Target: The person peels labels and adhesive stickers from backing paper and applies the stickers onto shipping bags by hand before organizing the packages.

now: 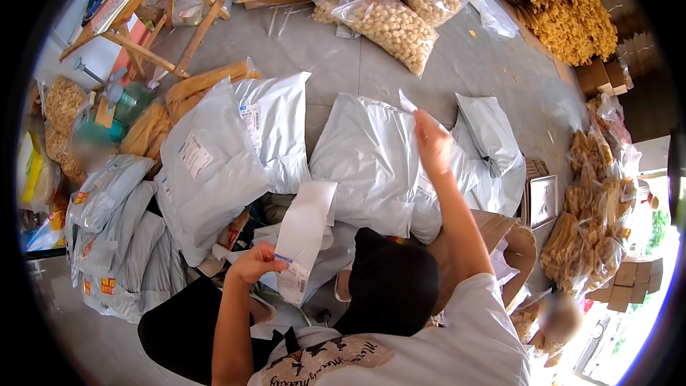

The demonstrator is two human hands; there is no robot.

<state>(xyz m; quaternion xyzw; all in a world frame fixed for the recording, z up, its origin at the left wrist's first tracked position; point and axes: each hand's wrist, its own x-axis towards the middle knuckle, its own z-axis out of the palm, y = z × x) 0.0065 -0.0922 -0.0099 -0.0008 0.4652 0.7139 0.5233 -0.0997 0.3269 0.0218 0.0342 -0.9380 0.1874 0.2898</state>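
My left hand (259, 263) is closed in a pinch on a strip of shipping labels (309, 221), whose printed end hangs below the fingers. My right hand (433, 144) is raised over the upper right of a large grey mailing bag (361, 161). Its fingers are pinched around a white slip (406, 102), and what is printed on the slip cannot be seen. To the left, a filled grey mailing bag (211, 179) with a label leans against another labelled bag (286, 125). A smaller folded grey bag (491, 132) rests on the right.
Stacked grey parcels (125, 243) stand at the left. An open cardboard box (518, 250) and a dark basket (541, 196) are near my right arm. Clear bags of pale pieces (389, 25) lie ahead, beside a wooden stool (193, 46). Bagged yellowish sticks (589, 221) line the right.
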